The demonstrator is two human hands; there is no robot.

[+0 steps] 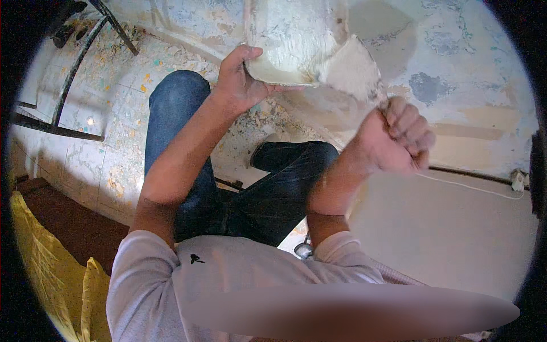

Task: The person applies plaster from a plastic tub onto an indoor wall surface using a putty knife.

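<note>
Pale shirt, white paste-smeared tray beyond

Tray: up front, in the left of the two hands, tray wall reaching the top edge of view
Paste: in the tray, plus a load of paste on the scraper
Scraper: in the right hand, blade overlapping the tray's right side; can't tell if they touch
Wall: the wall is ahead and to the right, behind all that
Floor: left of the legs, debris scattered over the floor
Frame: far left, the frame is past the left knee
Lower left: sheet, with a board just beyond it
Right side: cable near the foot of the wall
</note>
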